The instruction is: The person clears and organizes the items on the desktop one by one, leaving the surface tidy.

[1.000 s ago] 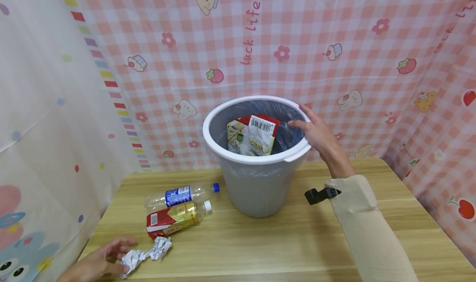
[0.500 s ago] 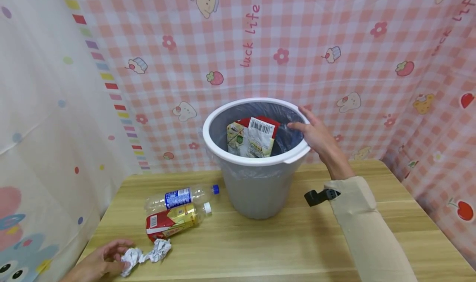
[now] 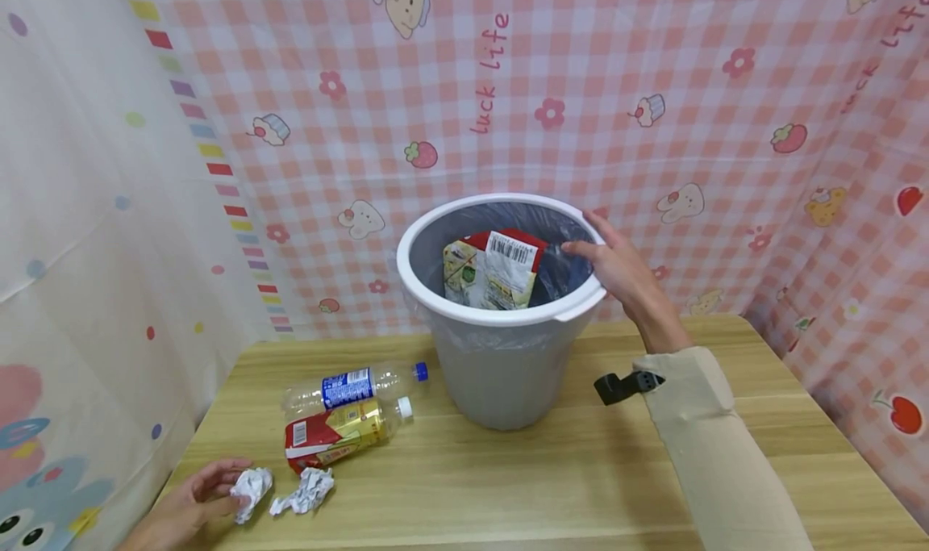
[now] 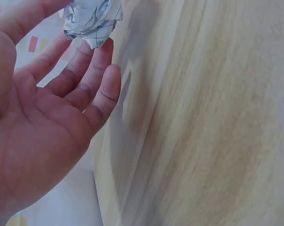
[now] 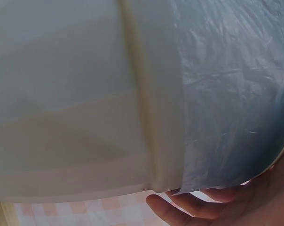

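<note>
While crumpled paper [image 3: 252,494] is being pinched btwn thumb & fingers of the L hand [image 3: 194,504], nr the L edge of the worktop [image 3: 522,486] & toward its front, a grey bin [image 3: 504,381] is being gripped at its rim by the R hand [image 3: 626,273], thumb inside, fingers outside. A 2nd paper wad [image 3: 306,490] is being borne by the worktop just to the right of the held one, apart from it. Behind these, a red-&-yellow-labelled bottle [image 3: 337,433] & a blue-capped bottle [image 3: 348,387] are being supported on their sides, the latter nearer the rear edge. The bin is being supported upright nr mid rear edge; packets [image 3: 508,273] are being held inside, w/ a bag liner [image 5: 231,94].
</note>
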Available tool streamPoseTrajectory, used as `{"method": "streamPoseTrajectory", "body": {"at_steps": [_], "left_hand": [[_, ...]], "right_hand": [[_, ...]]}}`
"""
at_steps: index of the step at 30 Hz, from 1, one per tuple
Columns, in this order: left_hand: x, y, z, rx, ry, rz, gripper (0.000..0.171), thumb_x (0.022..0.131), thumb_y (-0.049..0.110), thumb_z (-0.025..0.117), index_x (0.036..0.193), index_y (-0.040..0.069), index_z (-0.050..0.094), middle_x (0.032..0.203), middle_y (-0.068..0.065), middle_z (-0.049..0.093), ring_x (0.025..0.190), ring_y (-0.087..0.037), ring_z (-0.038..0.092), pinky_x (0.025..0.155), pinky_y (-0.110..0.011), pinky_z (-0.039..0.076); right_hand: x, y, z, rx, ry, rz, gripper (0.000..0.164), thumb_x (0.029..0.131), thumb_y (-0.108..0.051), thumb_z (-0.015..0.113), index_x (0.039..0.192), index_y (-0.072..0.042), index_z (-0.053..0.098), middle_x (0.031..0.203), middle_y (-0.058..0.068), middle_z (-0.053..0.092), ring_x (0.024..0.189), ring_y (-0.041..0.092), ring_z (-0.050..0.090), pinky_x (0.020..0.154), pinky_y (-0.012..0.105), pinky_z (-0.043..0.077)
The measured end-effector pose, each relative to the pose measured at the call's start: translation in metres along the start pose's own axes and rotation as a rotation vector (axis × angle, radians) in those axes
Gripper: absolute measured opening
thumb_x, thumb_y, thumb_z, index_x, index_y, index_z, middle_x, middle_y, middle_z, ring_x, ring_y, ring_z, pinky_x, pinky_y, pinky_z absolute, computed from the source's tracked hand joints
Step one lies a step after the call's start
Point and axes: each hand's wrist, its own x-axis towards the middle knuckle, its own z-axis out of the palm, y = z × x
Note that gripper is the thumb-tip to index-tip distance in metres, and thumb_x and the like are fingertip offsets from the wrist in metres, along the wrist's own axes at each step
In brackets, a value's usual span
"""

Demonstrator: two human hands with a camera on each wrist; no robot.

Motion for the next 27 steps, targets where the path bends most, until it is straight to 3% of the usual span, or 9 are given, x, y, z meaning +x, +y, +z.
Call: {"method": "streamPoseTrajectory", "body": {"at_steps": [7, 14, 19, 22, 27], "left_hand": [[-0.001, 0.000, -0.004, -0.070, -0.060, 0.083, 0.063, 0.091, 0.014, 0.069, 0.138, -0.013, 0.037, 0.113, -0.003, 0.063, 0.094, -0.009, 0.061, 0.080, -0.025, 0.051], [-0.001, 0.003, -0.002, -0.074, -0.038, 0.110, 0.065, 0.091, 0.016, 0.070, 0.138, -0.014, 0.036, 0.108, -0.003, 0.064, 0.091, -0.010, 0.063, 0.079, -0.027, 0.053], [-0.001, 0.009, 0.001, -0.112, 0.030, 0.097, 0.060, 0.091, 0.011, 0.068, 0.139, -0.008, 0.038, 0.112, -0.007, 0.063, 0.091, -0.010, 0.063, 0.078, -0.028, 0.054], [-0.001, 0.012, 0.002, -0.141, 0.100, 0.105, 0.049, 0.090, 0.007, 0.068, 0.133, 0.002, 0.047, 0.110, -0.001, 0.064, 0.089, -0.008, 0.062, 0.076, -0.028, 0.054], [0.000, 0.017, 0.003, -0.142, 0.188, 0.208, 0.041, 0.090, 0.003, 0.067, 0.128, 0.007, 0.051, 0.098, 0.016, 0.064, 0.084, -0.004, 0.062, 0.072, -0.025, 0.053]], "right_hand": [[-0.001, -0.001, -0.001, 0.006, -0.008, 0.005, 0.075, 0.099, -0.028, 0.055, 0.160, -0.025, 0.012, 0.140, 0.024, 0.054, 0.084, 0.031, 0.072, 0.063, 0.031, 0.058], [0.000, -0.001, 0.000, 0.016, -0.011, 0.008, 0.075, 0.099, -0.028, 0.056, 0.160, -0.025, 0.012, 0.139, 0.023, 0.055, 0.082, 0.030, 0.072, 0.062, 0.030, 0.058], [0.001, 0.000, 0.000, 0.017, -0.004, 0.008, 0.075, 0.099, -0.028, 0.056, 0.160, -0.024, 0.012, 0.138, 0.023, 0.055, 0.085, 0.032, 0.072, 0.062, 0.030, 0.058], [0.001, 0.000, -0.001, 0.013, -0.001, 0.007, 0.075, 0.099, -0.028, 0.056, 0.160, -0.024, 0.013, 0.137, 0.023, 0.056, 0.084, 0.032, 0.072, 0.062, 0.030, 0.058], [0.000, 0.000, -0.001, 0.012, -0.004, -0.002, 0.075, 0.099, -0.028, 0.056, 0.160, -0.024, 0.013, 0.137, 0.023, 0.057, 0.084, 0.032, 0.072, 0.062, 0.030, 0.058]]}}
